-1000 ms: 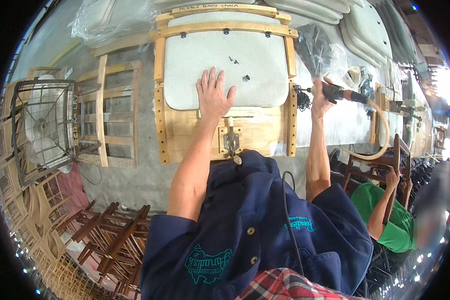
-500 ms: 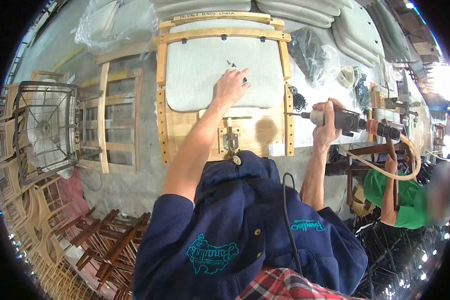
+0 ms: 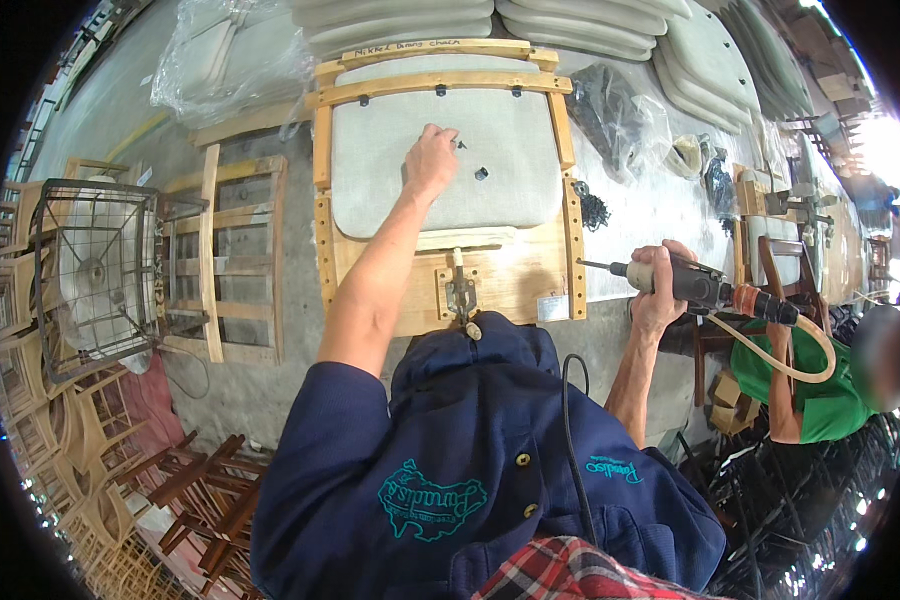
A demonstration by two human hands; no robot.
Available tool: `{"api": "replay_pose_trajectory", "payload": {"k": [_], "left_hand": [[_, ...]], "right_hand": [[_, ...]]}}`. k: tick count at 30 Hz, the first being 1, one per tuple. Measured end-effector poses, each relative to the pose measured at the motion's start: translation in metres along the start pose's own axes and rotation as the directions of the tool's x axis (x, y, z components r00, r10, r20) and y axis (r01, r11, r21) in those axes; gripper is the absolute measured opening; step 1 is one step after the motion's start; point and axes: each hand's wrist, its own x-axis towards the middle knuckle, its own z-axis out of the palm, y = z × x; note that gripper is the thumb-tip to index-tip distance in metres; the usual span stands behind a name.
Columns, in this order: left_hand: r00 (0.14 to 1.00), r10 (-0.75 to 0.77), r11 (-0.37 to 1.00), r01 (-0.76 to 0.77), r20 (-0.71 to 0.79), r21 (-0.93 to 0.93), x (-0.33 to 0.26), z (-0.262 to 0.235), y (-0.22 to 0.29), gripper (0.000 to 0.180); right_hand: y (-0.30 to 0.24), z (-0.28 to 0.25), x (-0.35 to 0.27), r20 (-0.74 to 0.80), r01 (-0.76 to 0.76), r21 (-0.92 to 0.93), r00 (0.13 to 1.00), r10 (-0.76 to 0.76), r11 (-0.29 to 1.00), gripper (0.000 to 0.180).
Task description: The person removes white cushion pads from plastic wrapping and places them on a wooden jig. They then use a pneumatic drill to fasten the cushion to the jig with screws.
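My left hand [image 3: 432, 160] is over a pale grey cushioned seat panel [image 3: 390, 195], its fingers drawn together; what they pinch, if anything, is too small to make out. A tiny dark screw-like piece [image 3: 461, 146] shows beside the fingertips. Nearer me on the panel lies a small black fitting [image 3: 482, 174]. The panel rests in a wooden jig [image 3: 568, 140], with a metal toggle clamp [image 3: 459, 292] at its near side. Off to the right, my right hand [image 3: 658, 290] is wrapped round a power screwdriver [image 3: 700, 284], its long bit pointing left at the jig's side rail.
A beige hose [image 3: 820, 365] loops from the screwdriver. At right sits a person in a green shirt [image 3: 820, 410] by a dark wooden frame. Stacked seat panels [image 3: 580, 25] stand at the back. Left are a wooden pallet [image 3: 212, 250] and wire basket [image 3: 95, 280]; black screws [image 3: 592, 206] lie beside the jig.
My left hand has moved left and slightly away from me, its fingers drawing in. The black fitting now lies uncovered on the panel. My right hand has lowered slightly toward me with the screwdriver.
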Motion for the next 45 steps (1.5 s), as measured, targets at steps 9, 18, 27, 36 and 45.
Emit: {"api": "replay_pose_trajectory", "payload": {"k": [9, 18, 27, 36, 45], "left_hand": [[0.985, -0.174, 0.925, 0.160, -0.008, -0.344, -0.006, -0.008, -0.018, 0.019], [0.904, -0.281, -0.026, 0.328, 0.321, -0.944, -0.109, -0.030, 0.048, 0.027], [0.933, -0.115, -0.283, 0.299, 0.342, -0.911, -0.147, -0.039, 0.062, 0.030], [0.936, -0.063, -0.221, 0.326, 0.347, -0.919, -0.154, -0.049, 0.066, 0.025], [0.849, 0.167, 0.226, 0.463, 0.502, -0.857, -0.153, -0.066, 0.053, 0.022]], "right_hand": [[-0.011, 0.024, 0.009, -0.042, 0.054, 0.059, 0.998, -0.052, 0.997, 0.020], [-0.021, 0.079, 0.017, 0.126, 0.030, 0.499, 0.986, -0.107, 0.866, 0.016], [-0.029, 0.106, 0.006, 0.209, -0.030, 0.545, 0.973, -0.101, 0.838, 0.017], [-0.031, 0.100, 0.002, 0.252, -0.066, 0.516, 0.965, -0.077, 0.854, 0.020], [-0.046, 0.090, 0.004, 0.226, -0.120, 0.468, 0.974, 0.013, 0.876, 0.020]]}}
